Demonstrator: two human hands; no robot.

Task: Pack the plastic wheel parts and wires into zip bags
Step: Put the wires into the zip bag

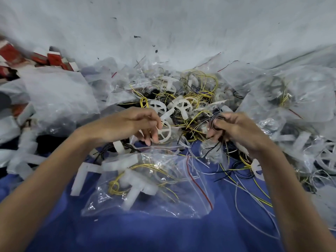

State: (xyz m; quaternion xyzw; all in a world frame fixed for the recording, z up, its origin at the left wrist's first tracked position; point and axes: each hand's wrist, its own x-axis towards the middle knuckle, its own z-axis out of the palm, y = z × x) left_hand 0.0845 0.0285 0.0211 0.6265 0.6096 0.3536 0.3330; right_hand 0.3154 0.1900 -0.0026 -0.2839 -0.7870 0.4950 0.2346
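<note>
Wire-coiling step I reckon: right hand (pixel 234 131) grips a black wire coil (pixel 215 119) over the pile (pixel 192 95), left hand (pixel 131 124) curled by a white wheel (pixel 165 132) (can't tell if holding), coil probably goes into the near zip bag (pixel 163 202) next.

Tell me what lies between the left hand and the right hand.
Head view: a white plastic wheel by the left hand, then a tangle of yellow and black wires up to the right hand.
</note>
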